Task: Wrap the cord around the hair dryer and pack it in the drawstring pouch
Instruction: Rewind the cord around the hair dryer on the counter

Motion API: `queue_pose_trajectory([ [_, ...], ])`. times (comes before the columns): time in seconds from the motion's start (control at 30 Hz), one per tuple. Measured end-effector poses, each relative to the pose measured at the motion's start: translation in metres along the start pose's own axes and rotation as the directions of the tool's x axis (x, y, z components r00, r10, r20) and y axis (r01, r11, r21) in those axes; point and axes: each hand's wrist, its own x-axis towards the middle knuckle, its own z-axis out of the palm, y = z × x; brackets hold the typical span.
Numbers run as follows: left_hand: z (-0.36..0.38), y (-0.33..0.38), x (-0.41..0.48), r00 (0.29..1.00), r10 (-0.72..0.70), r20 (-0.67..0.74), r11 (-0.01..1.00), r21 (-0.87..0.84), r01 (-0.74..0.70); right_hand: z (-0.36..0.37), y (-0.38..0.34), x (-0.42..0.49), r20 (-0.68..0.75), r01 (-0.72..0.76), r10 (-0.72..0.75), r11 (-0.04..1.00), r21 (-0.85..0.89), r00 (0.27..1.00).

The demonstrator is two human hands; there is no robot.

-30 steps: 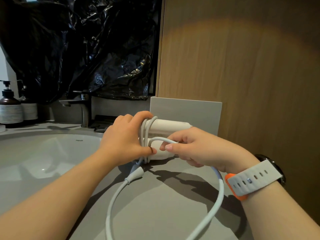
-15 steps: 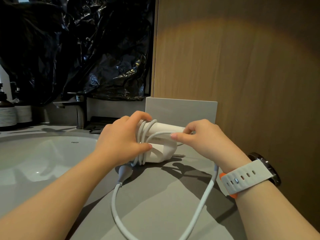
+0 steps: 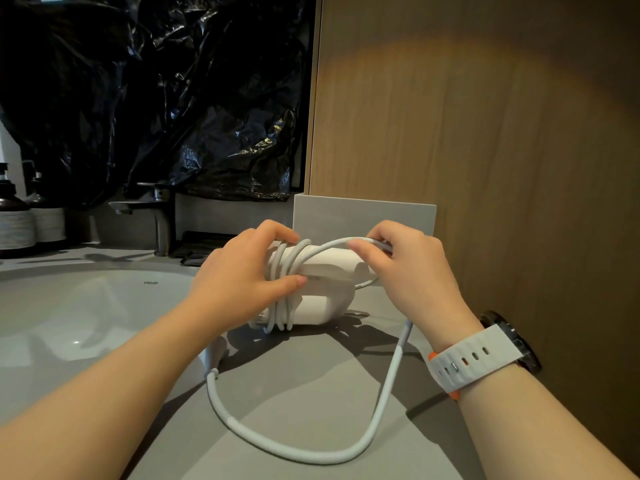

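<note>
A white folded hair dryer [image 3: 325,292] lies on the grey counter [image 3: 311,393] beside the basin. My left hand [image 3: 242,278] grips its left end, the thumb pressing several turns of white cord against the body. My right hand [image 3: 405,268] pinches the cord [image 3: 301,452] above the dryer's right end, arching a strand over the barrel. The loose cord hangs from that hand in a wide loop on the counter and ends at the plug [image 3: 214,355] near my left forearm. No pouch is in view.
A white basin [image 3: 69,317] fills the left, with a metal faucet [image 3: 156,216] behind it and dark pump bottles [image 3: 17,220] at far left. Black plastic sheeting [image 3: 156,98] hangs above. A wooden panel [image 3: 485,133] and a grey upstand [image 3: 363,216] close off the right.
My right hand has carried the cord up from the front of the dryer and over the top toward its right end. The loose loop has shortened and the plug has slid closer to the dryer.
</note>
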Motion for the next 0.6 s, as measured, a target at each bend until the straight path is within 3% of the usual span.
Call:
queue_pose_trajectory([
  [0.1, 0.001, -0.003, 0.001, 0.999, -0.039, -0.008, 0.999, -0.024, 0.038, -0.001, -0.001, 0.002, 0.140, -0.143, 0.116, 0.970, 0.199, 0.983],
  [0.2, 0.001, -0.009, 0.003, 0.995, -0.094, -0.026, 0.991, -0.096, 0.091, -0.006, -0.007, 0.003, 0.422, -0.456, 0.230, 0.677, 0.577, 0.877],
  [0.27, 0.000, -0.010, 0.003, 0.992, -0.123, -0.022, 0.985, -0.125, 0.119, -0.010, -0.008, 0.002, 0.537, -0.552, 0.200, 0.530, 0.644, 0.819],
  [0.33, -0.001, -0.011, 0.004, 0.990, -0.137, -0.010, 0.979, -0.151, 0.134, -0.011, -0.006, 0.001, 0.563, -0.569, 0.193, 0.525, 0.633, 0.804],
  [0.4, -0.002, -0.011, 0.005, 0.990, -0.144, -0.001, 0.973, -0.180, 0.141, -0.009, -0.003, 0.003, 0.478, -0.516, 0.249, 0.630, 0.581, 0.842],
  [0.47, -0.003, -0.011, 0.006, 0.990, -0.143, -0.001, 0.971, -0.194, 0.140, -0.007, 0.002, 0.005, 0.282, -0.366, 0.259, 0.810, 0.458, 0.924],
  [0.53, -0.002, -0.012, 0.006, 0.991, -0.135, -0.003, 0.973, -0.188, 0.132, -0.006, 0.004, 0.007, 0.088, -0.109, 0.087, 0.950, 0.291, 0.992],
  [0.6, -0.001, -0.012, 0.006, 0.993, -0.115, 0.011, 0.977, -0.179, 0.115, -0.007, 0.003, 0.005, -0.031, 0.177, -0.175, 0.968, 0.180, 0.984],
])
